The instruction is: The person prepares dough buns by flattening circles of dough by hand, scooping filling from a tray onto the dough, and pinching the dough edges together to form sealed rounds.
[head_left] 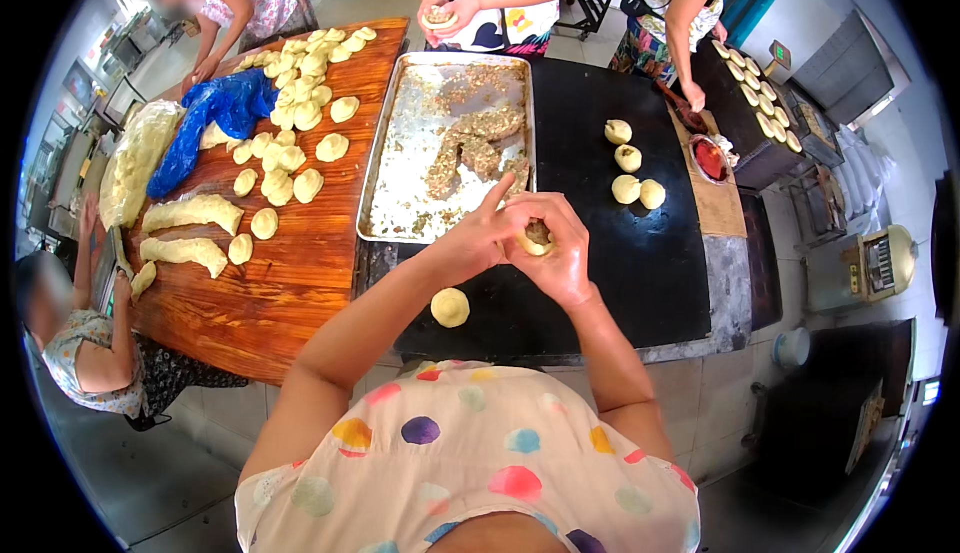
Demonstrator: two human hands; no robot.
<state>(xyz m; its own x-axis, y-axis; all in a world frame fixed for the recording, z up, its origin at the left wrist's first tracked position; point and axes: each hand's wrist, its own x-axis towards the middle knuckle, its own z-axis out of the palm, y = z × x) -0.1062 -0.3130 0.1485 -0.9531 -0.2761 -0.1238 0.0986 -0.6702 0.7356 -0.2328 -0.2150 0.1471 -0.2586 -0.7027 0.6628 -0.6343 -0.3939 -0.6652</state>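
My right hand (560, 248) curls around a filled dough bun (537, 237), whose top gapes and shows brown filling. Against the bun's left side is my left hand (470, 245), gripping it from there with the index finger stretched out; its lower fingers are partly hidden. Both hands are over the near right corner of a metal tray (366, 208). Minced filling (480, 148) is heaped in the tray's right half, with scraps smeared elsewhere. One flat round of dough (450, 307) lies below my hands on the black worktop (620, 293).
Several formed buns (627, 159) sit to the right on the black top. At left, a wooden table (270, 318) carries many dough pieces (280, 158), dough rolls (190, 215) and a blue plastic sheet (215, 113). Co-workers stand around; one opposite holds a bun (438, 19). A red bowl (710, 159) is at right.
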